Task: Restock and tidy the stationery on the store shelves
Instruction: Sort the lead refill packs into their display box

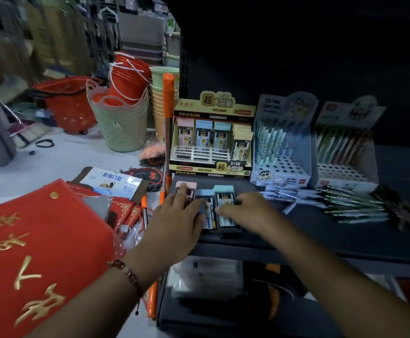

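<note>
Both hands were down on the dark shelf (321, 235), working a small cluster of lead-refill cases lying flat in front of their display box (212, 140). Left hand (174, 215) lay over the pink-capped case (186, 187) w/ fingers spread and fairly straight – looked like pressing/sliding, not a closed grip. Right hand (250, 211) came in from the other side, fingertips on the teal-capped case (224, 203); fingers looked bent over its edge, but whether that was a real pinch or just a touch I couldn't tell. The blue-capped case (206, 211) sat between the two, touching both neighbours.

Probably the reason for the two-sided hold: squeezing the loose cases together so they line up square before going back into the box. The box stood upright just behind them, its back row filled w/ pink, blue, teal and yellow caps, front slots mostly bare – so that's likely where these belonged.

To the right, two pen display stands (282, 152) stood side by side, rear holes stocked, front holes vacant. Loose pens (345, 203) lay scattered on the shelf in front of them – prob. next in line for sorting, not yet touched. An orange-handled pole (167, 113) leaned at the shelf's left end; red fabric items (35, 240) lay on the floor beside.
</note>
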`<state>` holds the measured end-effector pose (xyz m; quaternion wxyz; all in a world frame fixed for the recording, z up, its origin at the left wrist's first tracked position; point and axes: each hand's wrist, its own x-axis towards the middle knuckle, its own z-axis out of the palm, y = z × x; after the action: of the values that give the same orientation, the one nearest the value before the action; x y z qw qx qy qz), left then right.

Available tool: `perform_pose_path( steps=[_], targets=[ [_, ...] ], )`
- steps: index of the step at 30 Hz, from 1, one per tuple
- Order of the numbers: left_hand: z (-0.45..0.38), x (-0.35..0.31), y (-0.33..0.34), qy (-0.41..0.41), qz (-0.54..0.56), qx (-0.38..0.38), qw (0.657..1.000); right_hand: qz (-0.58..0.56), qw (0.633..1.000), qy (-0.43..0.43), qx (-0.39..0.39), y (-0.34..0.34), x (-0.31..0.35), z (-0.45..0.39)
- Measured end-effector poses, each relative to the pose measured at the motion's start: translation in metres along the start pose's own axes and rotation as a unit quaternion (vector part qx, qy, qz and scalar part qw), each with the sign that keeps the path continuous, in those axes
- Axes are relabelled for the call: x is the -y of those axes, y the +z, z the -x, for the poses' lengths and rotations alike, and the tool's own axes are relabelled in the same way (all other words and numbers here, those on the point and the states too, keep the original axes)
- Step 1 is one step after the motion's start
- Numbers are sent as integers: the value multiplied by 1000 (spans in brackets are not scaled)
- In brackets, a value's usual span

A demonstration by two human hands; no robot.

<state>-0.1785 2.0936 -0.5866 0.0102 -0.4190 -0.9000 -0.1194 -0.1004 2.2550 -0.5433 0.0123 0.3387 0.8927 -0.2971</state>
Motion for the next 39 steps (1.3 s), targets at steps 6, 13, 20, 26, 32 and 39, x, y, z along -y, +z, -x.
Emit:
perform_pose_path(
  steps=[6,13,20,26,32,39],
  targets=[
    [-2,-4,3,-10,-11,-14,1000,-208,978,9,11,4,4,-11],
    [-2,-6,-4,-31,16,-24,999,-425,900,-30,93,-18,-10,-9],
    [-11,-48,-48,-123,532,-84,834,-538,811,-132,191,-32,8,29],
    [-8,-74,-55,-148,776,-24,612,-299,921,-248,33,-37,12,42],
    [0,-74,-53,-146,753,9,641,-223,936,-272,-17,-43,-1,46],
    [16,-58,-61,-140,625,-48,766,-276,935,-210,-67,-43,-15,49]
  ],
)
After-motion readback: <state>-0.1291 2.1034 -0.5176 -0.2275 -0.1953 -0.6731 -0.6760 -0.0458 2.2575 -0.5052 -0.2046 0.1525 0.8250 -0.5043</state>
